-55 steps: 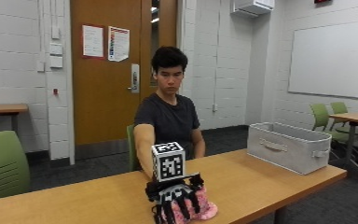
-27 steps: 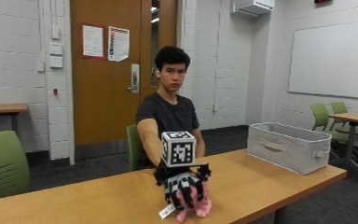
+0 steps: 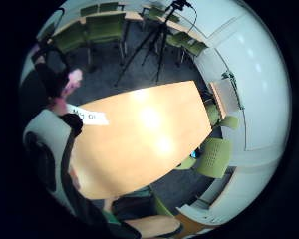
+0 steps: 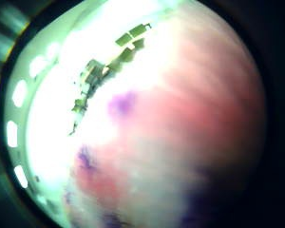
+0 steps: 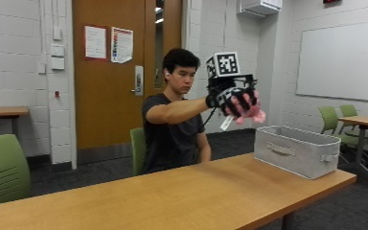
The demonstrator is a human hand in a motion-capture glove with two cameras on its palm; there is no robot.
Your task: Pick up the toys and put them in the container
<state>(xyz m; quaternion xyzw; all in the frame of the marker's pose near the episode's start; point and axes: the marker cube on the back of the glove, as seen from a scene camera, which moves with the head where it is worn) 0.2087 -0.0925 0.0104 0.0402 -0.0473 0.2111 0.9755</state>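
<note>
Your gloved right hand [image 5: 234, 99] grips the pink plush toy [image 5: 251, 115], fingers curled around it; it hangs above the table, near the grey fabric bin [image 5: 297, 150].

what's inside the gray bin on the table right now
Only the gray bin's outer walls and rim show; its inside is hidden. The pink plush toy is held in the gloved right hand, up in the air.

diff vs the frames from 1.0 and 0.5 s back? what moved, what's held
The right hand has risen from just above the table to about head height and swung toward the grey container, carrying the pink toy with it. The grip on the toy is unchanged, its white tag dangling. The container stayed at the table's end; the person is still seated.
</note>
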